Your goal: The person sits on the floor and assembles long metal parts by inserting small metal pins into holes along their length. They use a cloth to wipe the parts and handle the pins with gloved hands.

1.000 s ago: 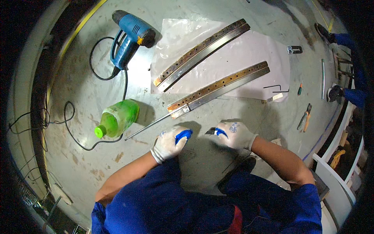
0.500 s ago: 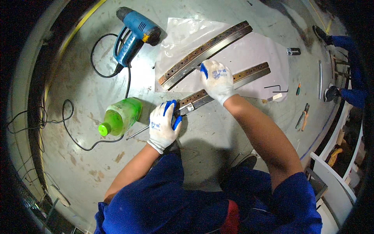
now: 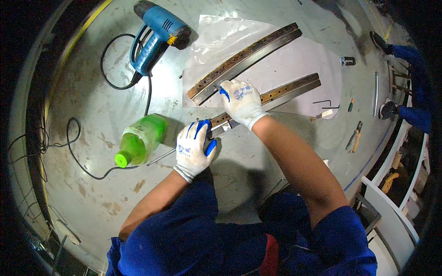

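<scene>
Two long metal bars with rusty, drilled faces lie slantwise on a white sheet (image 3: pixel 276 60). The far bar (image 3: pixel 246 57) is untouched. My left hand (image 3: pixel 195 145), in a white glove with blue palm coating, is closed round the left end of the near bar (image 3: pixel 290 90). Above that same bar is my gloved right hand (image 3: pixel 241 101), its fingers drawn together. A small grey tip shows by its fingertips, but the glove hides what it belongs to. A thin metal rod (image 3: pixel 161 157) sticks out to the left behind my left hand.
A blue heat gun (image 3: pixel 159 34) with a black cord lies at upper left. Below it rests a green bottle (image 3: pixel 142 138). At right are hex keys (image 3: pixel 328 104), pliers (image 3: pixel 355 138), a small screwdriver (image 3: pixel 351 104) and a metal rod (image 3: pixel 375 94). Another person's feet (image 3: pixel 389 110) show at far right.
My right hand has slid left and slightly nearer along the near bar, closer to my left hand. My left hand stays at the bar's end.
</scene>
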Available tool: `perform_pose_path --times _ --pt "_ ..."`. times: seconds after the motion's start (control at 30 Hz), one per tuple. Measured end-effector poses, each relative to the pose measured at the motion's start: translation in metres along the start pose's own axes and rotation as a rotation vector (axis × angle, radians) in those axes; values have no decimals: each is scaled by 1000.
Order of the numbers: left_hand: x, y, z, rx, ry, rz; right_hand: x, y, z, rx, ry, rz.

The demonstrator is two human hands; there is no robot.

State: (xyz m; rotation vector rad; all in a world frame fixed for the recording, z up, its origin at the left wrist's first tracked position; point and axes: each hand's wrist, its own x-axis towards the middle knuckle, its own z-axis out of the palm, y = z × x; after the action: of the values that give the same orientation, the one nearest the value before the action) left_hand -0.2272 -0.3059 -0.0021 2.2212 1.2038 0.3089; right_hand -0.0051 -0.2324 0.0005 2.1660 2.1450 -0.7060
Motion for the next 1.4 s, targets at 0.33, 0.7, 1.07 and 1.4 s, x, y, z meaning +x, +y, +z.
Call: perform_pose_path --times 0.33,0.7,1.07,1.4 --pt "-1 2 2 6 43 22 3 -19 5 17 -11 11" --pt "-11 -7 4 29 51 33 -2 -30 -9 -20 14 -375" --pt "-9 -4 3 25 53 14 -104 110 -34 -1 -73 -374" --pt "-9 -5 -2 133 50 8 -211 174 -6 -136 -489 -105"
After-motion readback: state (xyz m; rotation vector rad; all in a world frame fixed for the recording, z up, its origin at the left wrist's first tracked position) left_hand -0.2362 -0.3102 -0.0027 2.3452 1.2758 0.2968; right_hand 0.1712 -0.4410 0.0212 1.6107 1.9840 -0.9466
